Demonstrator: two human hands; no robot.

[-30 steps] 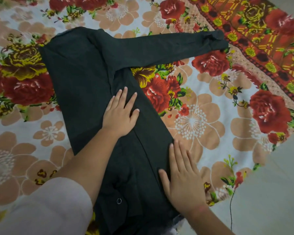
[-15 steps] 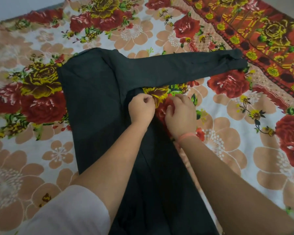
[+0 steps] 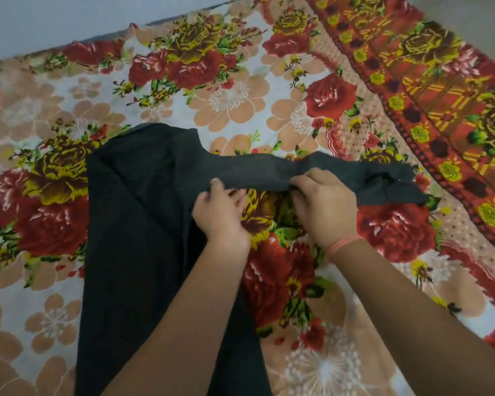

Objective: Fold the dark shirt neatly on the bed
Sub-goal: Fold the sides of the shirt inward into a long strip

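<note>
Seemingly left hand (image 3: 220, 221) and right hand (image 3: 323, 212) pinch the dark shirt (image 3: 132, 224) sleeve (image 3: 255, 172).

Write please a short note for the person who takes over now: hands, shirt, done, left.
Left hand pinches the lower edge of the sleeve near the body; right hand grips the same sleeve further out.
The dark shirt lies flat on the floral bedsheet, this sleeve stretched to the right.
Done: shirt laid out.
Left: probably fold the sleeve over the body, then fold the body.
</note>
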